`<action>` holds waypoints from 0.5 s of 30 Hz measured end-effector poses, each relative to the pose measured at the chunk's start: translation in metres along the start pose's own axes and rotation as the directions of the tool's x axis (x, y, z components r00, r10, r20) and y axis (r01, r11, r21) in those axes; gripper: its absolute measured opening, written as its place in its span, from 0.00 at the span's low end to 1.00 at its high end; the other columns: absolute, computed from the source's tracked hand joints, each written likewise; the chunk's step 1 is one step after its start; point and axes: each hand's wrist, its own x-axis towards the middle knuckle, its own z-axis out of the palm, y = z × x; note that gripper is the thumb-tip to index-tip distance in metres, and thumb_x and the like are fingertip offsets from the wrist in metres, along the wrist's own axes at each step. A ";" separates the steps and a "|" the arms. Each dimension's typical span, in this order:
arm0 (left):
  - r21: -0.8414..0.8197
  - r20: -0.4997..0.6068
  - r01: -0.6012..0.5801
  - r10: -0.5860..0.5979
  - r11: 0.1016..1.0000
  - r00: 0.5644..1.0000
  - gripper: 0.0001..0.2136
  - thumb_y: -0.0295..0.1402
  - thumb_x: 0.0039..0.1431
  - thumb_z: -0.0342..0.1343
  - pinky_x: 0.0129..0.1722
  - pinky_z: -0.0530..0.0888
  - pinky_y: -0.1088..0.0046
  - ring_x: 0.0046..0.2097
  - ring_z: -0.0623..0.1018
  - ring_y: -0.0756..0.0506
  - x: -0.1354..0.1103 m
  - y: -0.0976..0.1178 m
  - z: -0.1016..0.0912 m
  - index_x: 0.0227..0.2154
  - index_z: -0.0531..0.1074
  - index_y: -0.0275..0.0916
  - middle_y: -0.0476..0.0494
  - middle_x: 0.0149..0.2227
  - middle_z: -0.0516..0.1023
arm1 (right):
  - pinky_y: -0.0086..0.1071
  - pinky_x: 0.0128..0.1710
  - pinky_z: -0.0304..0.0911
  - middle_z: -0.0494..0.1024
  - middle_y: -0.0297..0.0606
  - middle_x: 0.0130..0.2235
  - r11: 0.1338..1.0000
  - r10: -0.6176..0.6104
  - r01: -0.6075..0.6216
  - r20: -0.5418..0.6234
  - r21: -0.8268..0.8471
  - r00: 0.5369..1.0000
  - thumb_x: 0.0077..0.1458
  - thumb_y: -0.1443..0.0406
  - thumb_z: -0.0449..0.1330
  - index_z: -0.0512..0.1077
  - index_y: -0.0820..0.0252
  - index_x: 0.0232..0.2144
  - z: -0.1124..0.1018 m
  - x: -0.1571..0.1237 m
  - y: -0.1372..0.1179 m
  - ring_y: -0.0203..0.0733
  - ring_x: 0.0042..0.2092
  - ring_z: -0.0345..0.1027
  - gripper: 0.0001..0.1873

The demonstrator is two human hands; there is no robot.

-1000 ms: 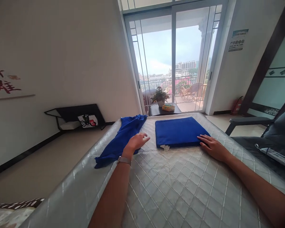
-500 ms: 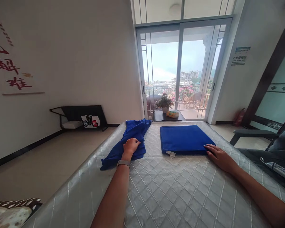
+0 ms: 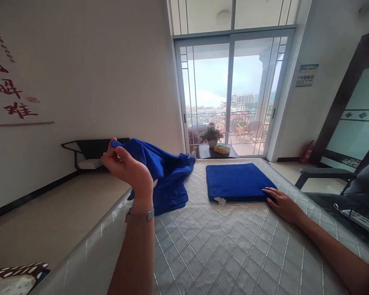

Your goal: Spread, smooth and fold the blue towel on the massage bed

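A crumpled blue cloth (image 3: 166, 180) lies at the far left of the silver quilted table cover (image 3: 221, 246). My left hand (image 3: 123, 164), with a banded watch at the wrist, is closed on one edge of this cloth and holds it raised; the rest still rests on the cover. To the right sits a flat, squared blue folded fabric piece (image 3: 240, 181) with white labels at its near edge. The fingers of my right hand (image 3: 283, 205) are stretched out and rest on its near right corner.
Beyond the table a dark chair (image 3: 213, 152) bears a potted plant (image 3: 213, 133) and a tissue pack (image 3: 222, 149), before glass sliding doors. A dark armchair (image 3: 329, 173) stands close on the right. Against the left wall is a black rack (image 3: 92, 149).
My left hand has moved left and up, lifting an edge of the crumpled blue cloth off the cover. My right hand stays at the corner of the folded piece.
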 end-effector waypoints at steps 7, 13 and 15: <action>-0.385 0.524 -0.032 0.247 0.922 0.815 0.03 0.34 0.71 0.51 0.52 0.73 0.69 0.49 0.79 0.50 -0.034 0.133 -0.003 0.43 0.67 0.41 0.49 0.43 0.79 | 0.55 0.61 0.58 0.78 0.45 0.52 0.989 -0.041 0.075 -0.246 0.131 0.968 0.61 0.51 0.52 0.78 0.52 0.43 -0.032 0.007 -0.064 0.55 0.55 0.69 0.20; -0.336 0.913 -0.065 0.308 0.940 -0.266 0.07 0.29 0.69 0.49 0.40 0.75 0.73 0.39 0.79 0.48 -0.103 0.164 0.006 0.39 0.73 0.41 0.46 0.41 0.79 | 0.45 0.50 0.68 0.80 0.41 0.46 0.226 -0.168 -0.217 0.257 0.950 0.952 0.60 0.35 0.45 0.76 0.52 0.47 -0.064 -0.006 -0.198 0.49 0.49 0.74 0.36; -0.347 0.873 -0.089 0.287 0.934 -0.394 0.09 0.29 0.69 0.48 0.40 0.76 0.72 0.40 0.79 0.47 -0.115 0.164 0.010 0.39 0.73 0.40 0.43 0.43 0.78 | 0.42 0.47 0.70 0.81 0.40 0.43 0.000 -0.162 -0.342 0.337 0.940 0.927 0.57 0.33 0.49 0.77 0.52 0.44 -0.069 -0.014 -0.220 0.48 0.47 0.75 0.36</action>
